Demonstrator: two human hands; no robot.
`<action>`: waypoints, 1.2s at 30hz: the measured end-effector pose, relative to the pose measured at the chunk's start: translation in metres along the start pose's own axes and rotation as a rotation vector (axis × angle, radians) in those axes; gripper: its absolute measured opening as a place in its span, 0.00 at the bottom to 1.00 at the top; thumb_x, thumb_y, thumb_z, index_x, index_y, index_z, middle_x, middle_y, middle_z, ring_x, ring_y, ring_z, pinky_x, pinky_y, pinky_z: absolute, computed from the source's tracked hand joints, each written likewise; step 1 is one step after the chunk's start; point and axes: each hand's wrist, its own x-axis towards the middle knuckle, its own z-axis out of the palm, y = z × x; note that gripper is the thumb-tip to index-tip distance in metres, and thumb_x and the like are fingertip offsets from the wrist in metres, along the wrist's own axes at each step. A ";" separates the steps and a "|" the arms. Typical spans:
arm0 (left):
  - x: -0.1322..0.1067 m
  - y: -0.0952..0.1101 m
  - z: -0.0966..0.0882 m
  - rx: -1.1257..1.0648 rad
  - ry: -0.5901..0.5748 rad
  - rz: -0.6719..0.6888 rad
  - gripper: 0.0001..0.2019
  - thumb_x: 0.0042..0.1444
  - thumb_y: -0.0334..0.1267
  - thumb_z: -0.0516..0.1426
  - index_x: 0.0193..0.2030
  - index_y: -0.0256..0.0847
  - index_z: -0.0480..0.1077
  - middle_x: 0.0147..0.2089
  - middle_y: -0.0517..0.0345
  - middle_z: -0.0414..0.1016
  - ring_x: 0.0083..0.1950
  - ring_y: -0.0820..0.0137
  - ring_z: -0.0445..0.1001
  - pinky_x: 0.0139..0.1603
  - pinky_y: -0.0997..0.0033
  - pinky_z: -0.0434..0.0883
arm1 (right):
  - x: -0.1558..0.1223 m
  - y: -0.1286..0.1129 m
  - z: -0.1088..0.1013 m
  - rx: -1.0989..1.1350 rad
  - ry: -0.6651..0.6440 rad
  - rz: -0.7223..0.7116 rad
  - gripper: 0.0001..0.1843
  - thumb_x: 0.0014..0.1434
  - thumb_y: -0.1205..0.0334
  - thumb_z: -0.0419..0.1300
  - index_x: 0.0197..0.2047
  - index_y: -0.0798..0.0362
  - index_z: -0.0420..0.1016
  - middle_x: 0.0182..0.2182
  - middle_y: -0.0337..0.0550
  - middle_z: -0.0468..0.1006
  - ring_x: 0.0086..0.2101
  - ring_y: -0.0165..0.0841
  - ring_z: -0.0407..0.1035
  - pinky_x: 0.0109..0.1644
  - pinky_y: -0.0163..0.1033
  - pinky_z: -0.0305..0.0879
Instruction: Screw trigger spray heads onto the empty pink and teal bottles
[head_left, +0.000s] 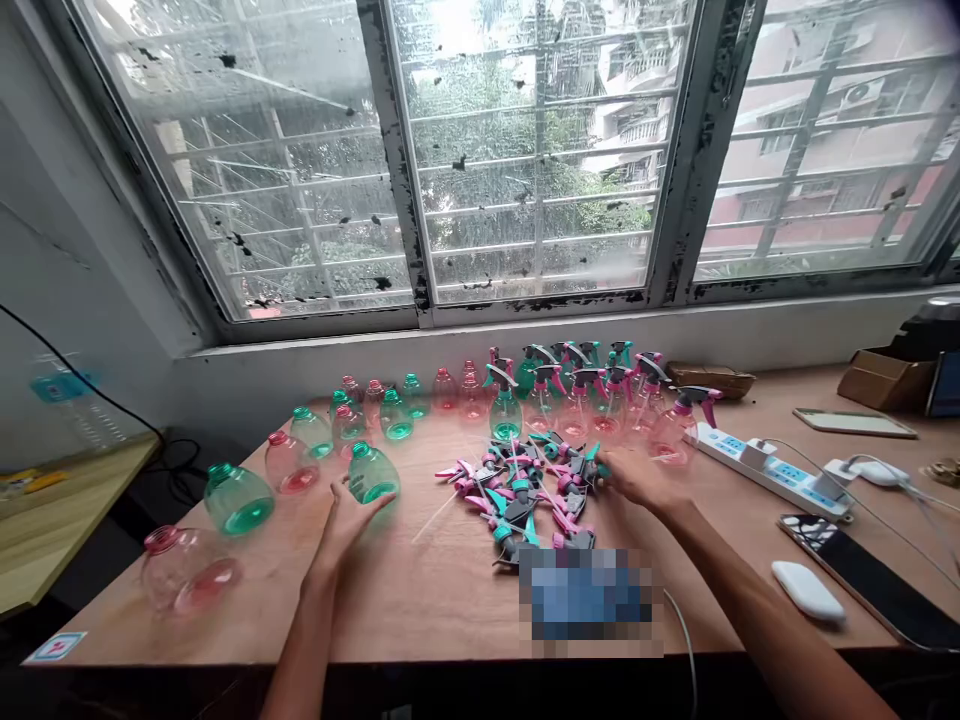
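Note:
My left hand (346, 520) lies on the wooden table (420, 600) with its fingers spread under a green plastic bottle (373, 472) that lies tilted, touching its base. My right hand (634, 478) reaches into the right side of a pile of pink and teal spray trigger heads (525, 485); its fingers are blurred and partly hidden among them. Behind the pile stand several assembled spray bottles (585, 395) with triggers on.
Capless pink and green bottles (315, 440) are scattered at the left, one pink one (187, 570) near the front edge. A power strip (772, 470), a phone (870, 575), a white oblong gadget (808, 590) and cardboard boxes (885, 380) lie at the right. Windows run behind.

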 end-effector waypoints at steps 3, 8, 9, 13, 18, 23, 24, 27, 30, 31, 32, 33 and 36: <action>-0.012 0.020 0.000 -0.040 -0.055 -0.077 0.21 0.72 0.44 0.65 0.67 0.40 0.73 0.66 0.46 0.78 0.60 0.55 0.82 0.60 0.46 0.82 | -0.011 -0.001 -0.024 0.075 -0.005 0.020 0.14 0.76 0.57 0.68 0.60 0.51 0.81 0.58 0.49 0.83 0.51 0.44 0.82 0.55 0.54 0.82; -0.049 0.077 -0.007 -0.179 -0.229 0.046 0.36 0.65 0.54 0.68 0.75 0.45 0.64 0.70 0.42 0.75 0.71 0.48 0.76 0.70 0.44 0.76 | -0.048 -0.018 -0.064 0.370 0.217 -0.019 0.13 0.74 0.51 0.67 0.54 0.49 0.85 0.48 0.54 0.90 0.49 0.54 0.84 0.53 0.57 0.81; -0.059 0.090 -0.009 -0.201 -0.279 0.084 0.40 0.62 0.58 0.69 0.76 0.47 0.64 0.70 0.42 0.75 0.72 0.47 0.76 0.72 0.44 0.75 | -0.058 -0.024 -0.068 0.449 0.273 -0.040 0.18 0.75 0.47 0.64 0.60 0.48 0.83 0.52 0.54 0.90 0.51 0.54 0.84 0.54 0.57 0.82; -0.104 0.133 -0.011 -0.244 -0.483 0.238 0.44 0.50 0.59 0.76 0.72 0.55 0.70 0.70 0.45 0.75 0.69 0.45 0.78 0.71 0.45 0.77 | -0.104 -0.055 -0.073 1.047 0.564 -0.171 0.20 0.80 0.45 0.55 0.69 0.37 0.74 0.61 0.49 0.86 0.60 0.50 0.81 0.66 0.62 0.78; -0.137 0.160 -0.001 -0.216 -0.609 0.567 0.40 0.57 0.48 0.75 0.74 0.63 0.68 0.75 0.48 0.67 0.79 0.46 0.66 0.80 0.41 0.67 | -0.146 -0.102 -0.085 1.649 0.713 -0.189 0.10 0.74 0.53 0.68 0.56 0.29 0.84 0.55 0.38 0.89 0.58 0.49 0.82 0.59 0.59 0.84; -0.136 0.160 -0.002 -0.213 -0.620 0.573 0.39 0.59 0.46 0.74 0.75 0.64 0.67 0.75 0.48 0.67 0.80 0.45 0.65 0.80 0.40 0.67 | -0.158 -0.108 -0.098 1.675 0.903 -0.038 0.12 0.76 0.56 0.62 0.53 0.31 0.86 0.50 0.40 0.88 0.51 0.47 0.83 0.59 0.55 0.80; -0.135 0.159 -0.003 -0.219 -0.622 0.567 0.39 0.59 0.46 0.74 0.74 0.64 0.67 0.75 0.48 0.67 0.80 0.44 0.65 0.80 0.39 0.66 | -0.158 -0.104 -0.099 1.666 0.913 -0.031 0.12 0.76 0.56 0.62 0.53 0.31 0.86 0.50 0.40 0.89 0.51 0.47 0.83 0.60 0.55 0.79; -0.135 0.155 -0.005 -0.234 -0.635 0.553 0.41 0.58 0.49 0.75 0.76 0.66 0.65 0.77 0.50 0.66 0.81 0.43 0.62 0.82 0.36 0.63 | -0.155 -0.093 -0.095 1.630 0.840 -0.061 0.11 0.75 0.55 0.64 0.55 0.32 0.86 0.50 0.41 0.90 0.49 0.48 0.84 0.59 0.55 0.80; -0.140 0.154 -0.002 -0.256 -0.642 0.536 0.51 0.55 0.51 0.77 0.80 0.67 0.58 0.78 0.48 0.66 0.81 0.43 0.64 0.82 0.36 0.64 | -0.147 -0.094 -0.087 1.643 0.697 -0.072 0.09 0.73 0.52 0.67 0.53 0.33 0.86 0.51 0.42 0.91 0.49 0.50 0.85 0.55 0.56 0.82; -0.142 0.154 0.000 -0.281 -0.635 0.535 0.54 0.53 0.51 0.78 0.81 0.67 0.56 0.78 0.48 0.68 0.80 0.44 0.66 0.82 0.38 0.65 | -0.144 -0.097 -0.083 1.649 0.631 -0.066 0.09 0.71 0.52 0.69 0.53 0.34 0.86 0.52 0.43 0.91 0.52 0.51 0.85 0.56 0.56 0.82; -0.144 0.154 0.002 -0.317 -0.621 0.537 0.55 0.53 0.51 0.78 0.82 0.66 0.54 0.77 0.47 0.69 0.79 0.45 0.69 0.81 0.40 0.66 | -0.142 -0.100 -0.079 1.646 0.557 -0.057 0.10 0.69 0.51 0.72 0.53 0.35 0.86 0.54 0.43 0.91 0.55 0.52 0.83 0.58 0.56 0.81; -0.146 0.155 0.003 -0.361 -0.596 0.543 0.56 0.52 0.51 0.78 0.82 0.66 0.53 0.76 0.47 0.70 0.77 0.46 0.70 0.81 0.42 0.68 | -0.140 -0.104 -0.075 1.631 0.468 -0.053 0.13 0.66 0.50 0.75 0.53 0.37 0.87 0.54 0.44 0.91 0.57 0.53 0.82 0.60 0.56 0.81; -0.149 0.159 0.004 -0.441 -0.509 0.551 0.55 0.52 0.50 0.78 0.82 0.64 0.55 0.78 0.46 0.67 0.78 0.47 0.71 0.79 0.45 0.71 | -0.138 -0.114 -0.066 1.584 0.239 -0.005 0.20 0.60 0.48 0.80 0.54 0.43 0.88 0.44 0.47 0.92 0.48 0.51 0.85 0.54 0.52 0.82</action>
